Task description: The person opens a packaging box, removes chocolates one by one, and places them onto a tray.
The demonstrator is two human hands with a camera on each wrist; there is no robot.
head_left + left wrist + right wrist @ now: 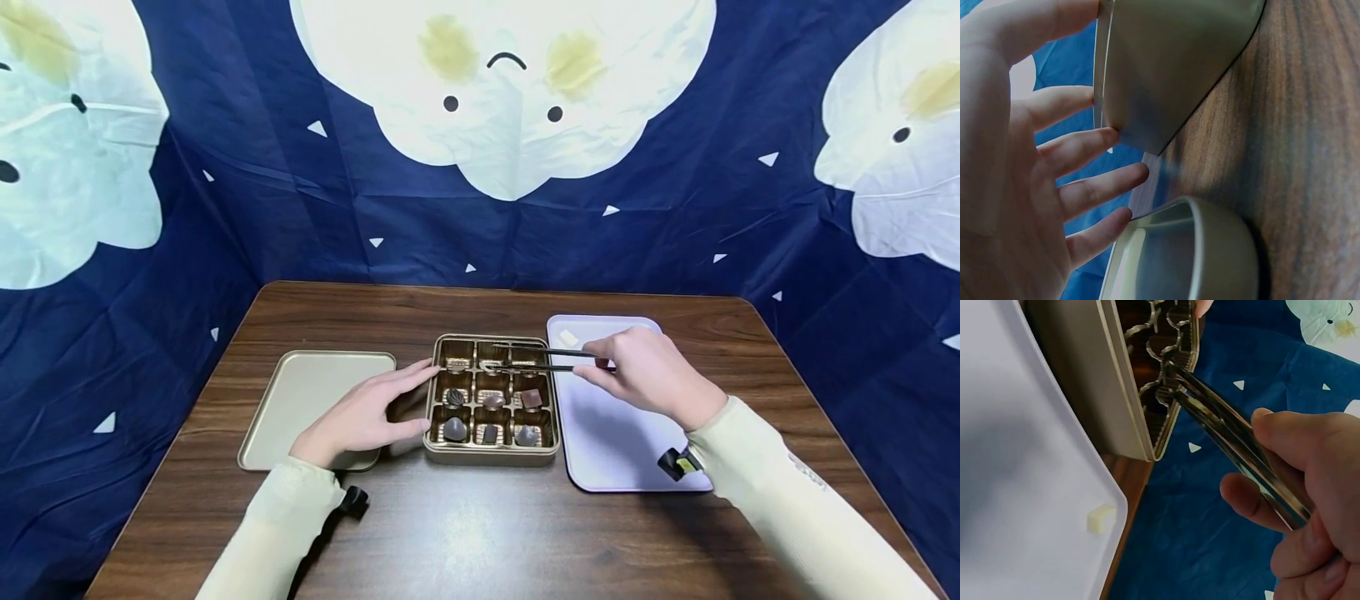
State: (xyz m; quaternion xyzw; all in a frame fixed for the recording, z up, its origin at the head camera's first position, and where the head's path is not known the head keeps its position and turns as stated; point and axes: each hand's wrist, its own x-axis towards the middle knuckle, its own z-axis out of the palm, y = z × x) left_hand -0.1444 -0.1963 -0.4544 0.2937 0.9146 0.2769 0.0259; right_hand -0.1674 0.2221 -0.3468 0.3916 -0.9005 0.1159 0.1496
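My left hand [367, 417] rests at the left side of a gold tin [491, 458], fingers spread and fairly straight, with fingertips at its rim. The tin has a divided insert; chocolates sit in its middle and front rows, among them a striped dark one [454, 397], an oval one [493, 402] and a square brown one [532, 398]. My right hand [637, 371] grips metal tongs [1229, 434] between thumb and fingers. In the head view the tips of the tongs lie apart over the back middle compartment, where a small pale shape [489, 366] shows by the nearer tip.
To the right of the tin lies a pale lilac tray [615, 467] with one small cream-white piece [567, 338] near its back left corner. A shallow gold lid [303, 400] lies left of the tin, partly behind my left hand. Blue cloth [480, 233] hangs behind the wooden table [465, 533].
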